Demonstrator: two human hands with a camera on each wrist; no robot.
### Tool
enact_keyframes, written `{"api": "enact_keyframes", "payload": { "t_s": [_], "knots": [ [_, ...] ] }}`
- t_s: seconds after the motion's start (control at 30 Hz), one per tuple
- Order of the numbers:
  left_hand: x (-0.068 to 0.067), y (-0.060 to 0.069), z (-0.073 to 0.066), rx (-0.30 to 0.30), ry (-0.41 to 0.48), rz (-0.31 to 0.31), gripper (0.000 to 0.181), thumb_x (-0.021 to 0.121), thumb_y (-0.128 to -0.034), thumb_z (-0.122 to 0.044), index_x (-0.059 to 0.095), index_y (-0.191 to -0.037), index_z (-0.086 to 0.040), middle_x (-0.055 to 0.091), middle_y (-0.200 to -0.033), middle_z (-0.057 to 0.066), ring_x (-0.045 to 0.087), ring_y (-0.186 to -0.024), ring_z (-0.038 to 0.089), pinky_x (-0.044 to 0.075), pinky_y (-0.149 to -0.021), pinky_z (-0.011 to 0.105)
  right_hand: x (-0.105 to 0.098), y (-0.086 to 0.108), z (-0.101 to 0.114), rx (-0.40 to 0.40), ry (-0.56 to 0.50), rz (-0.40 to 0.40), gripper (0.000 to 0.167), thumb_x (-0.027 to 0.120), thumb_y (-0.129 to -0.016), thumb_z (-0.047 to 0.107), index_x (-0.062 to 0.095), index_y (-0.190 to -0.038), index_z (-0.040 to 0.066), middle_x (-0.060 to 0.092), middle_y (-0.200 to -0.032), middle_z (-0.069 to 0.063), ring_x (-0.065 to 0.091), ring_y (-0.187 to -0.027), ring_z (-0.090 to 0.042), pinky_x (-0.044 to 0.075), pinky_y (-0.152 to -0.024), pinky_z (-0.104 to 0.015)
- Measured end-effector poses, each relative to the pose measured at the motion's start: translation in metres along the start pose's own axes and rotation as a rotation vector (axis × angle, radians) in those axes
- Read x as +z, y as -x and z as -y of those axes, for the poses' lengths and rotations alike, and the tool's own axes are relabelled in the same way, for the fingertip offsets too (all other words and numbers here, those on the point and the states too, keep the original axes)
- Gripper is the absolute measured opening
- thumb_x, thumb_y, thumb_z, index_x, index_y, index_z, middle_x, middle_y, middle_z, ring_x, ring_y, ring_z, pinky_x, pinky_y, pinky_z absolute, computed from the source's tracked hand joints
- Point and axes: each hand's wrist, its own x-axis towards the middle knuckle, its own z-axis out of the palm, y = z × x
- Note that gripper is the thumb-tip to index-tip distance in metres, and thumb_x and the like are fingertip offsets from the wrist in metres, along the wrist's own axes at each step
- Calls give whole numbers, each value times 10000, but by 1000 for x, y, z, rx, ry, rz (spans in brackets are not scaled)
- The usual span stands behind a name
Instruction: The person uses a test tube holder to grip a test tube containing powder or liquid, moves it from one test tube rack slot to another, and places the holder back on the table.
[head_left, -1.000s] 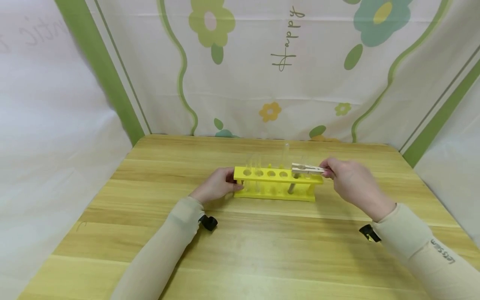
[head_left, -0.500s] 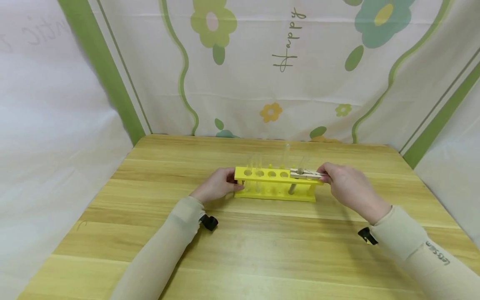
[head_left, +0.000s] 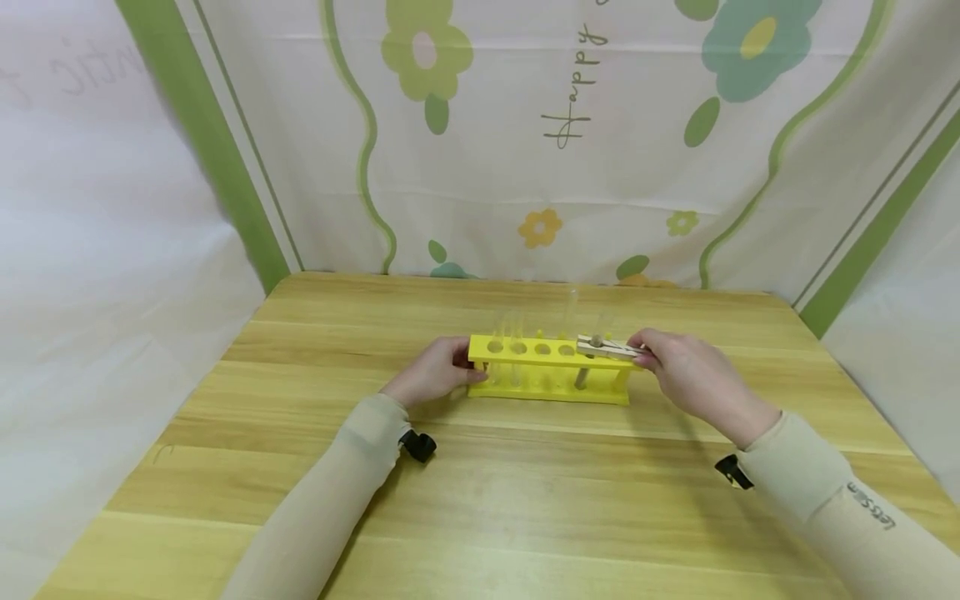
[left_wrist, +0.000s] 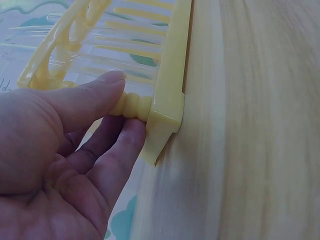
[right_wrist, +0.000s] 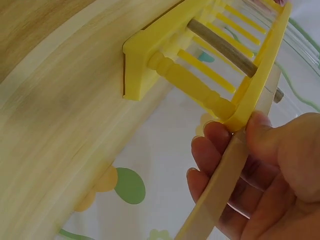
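My left hand (head_left: 435,368) grips the left end post of the yellow rack (head_left: 551,398); in the left wrist view the thumb and fingers of this hand (left_wrist: 85,145) pinch the ridged post (left_wrist: 134,106). My right hand (head_left: 701,383) holds a wooden clamp (head_left: 618,350) lying along the rack's top right part. Its jaws are around a test tube with grey-brown contents (head_left: 582,379), which stands in the rack. In the right wrist view, my right hand (right_wrist: 270,170) pinches the clamp (right_wrist: 220,190) beside the rack's end, and the dark filling (right_wrist: 222,45) reaches the rack's base.
Several clear test tubes (head_left: 517,325) stand in the rack's left holes, and another (head_left: 572,308) rises behind its middle. The wooden table (head_left: 480,500) extends around the rack. A white floral cloth (head_left: 480,167) hangs behind the table.
My right hand and the clamp have moved slightly left and down onto the rack's top. The left hand keeps its grip, and the rack has barely moved.
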Motion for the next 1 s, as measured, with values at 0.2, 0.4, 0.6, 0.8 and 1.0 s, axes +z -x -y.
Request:
{"api": "enact_keyframes", "payload": {
  "t_s": [0.2, 0.4, 0.6, 0.8, 1.0],
  "knots": [
    [0, 0, 1, -1, 1, -5, 229, 736, -913, -148, 667, -1131, -141, 682, -986, 0, 602, -880, 175, 495, -793, 317, 0, 0, -1, -8, 0, 16, 156, 676, -943, 83, 669, -1096, 57, 710, -900, -54, 509, -612, -153, 447, -594, -376],
    [1, 0, 0, -3, -1, -8, 220, 738, -912, -156, 668, -1121, -147, 684, -990, -3, 606, -888, 179, 497, -796, 323, 1, 0, -2, -17, -9, -6, 154, 685, -938, 92, 677, -1087, 54, 702, -956, -56, 595, -707, -185, 495, -645, -420],
    [1, -1, 0, 0, 8, -5, 220, 737, -912, -150, 667, -1121, -143, 685, -991, -1, 611, -892, 178, 500, -797, 320, 2, 0, -2, -39, -1, -45, 125, 713, -906, 41, 700, -1027, 19, 628, -947, -56, 589, -761, -189, 519, -663, -394],
    [1, -1, 0, -1, 19, -6, 247, 737, -909, -132, 663, -1144, -134, 687, -1020, -6, 616, -920, 175, 501, -821, 317, 0, -2, 1, -33, -5, -79, 107, 711, -888, -12, 704, -995, -12, 635, -906, -82, 609, -761, -227, 532, -669, -415],
    [1, 0, 0, 0, 19, -5, 260, 735, -910, -127, 660, -1159, -130, 687, -1035, -7, 614, -929, 171, 499, -832, 317, -5, -5, 3, -46, 3, -112, 90, 694, -886, -44, 699, -975, -29, 645, -905, -111, 628, -765, -258, 539, -662, -428]
  ]
}}
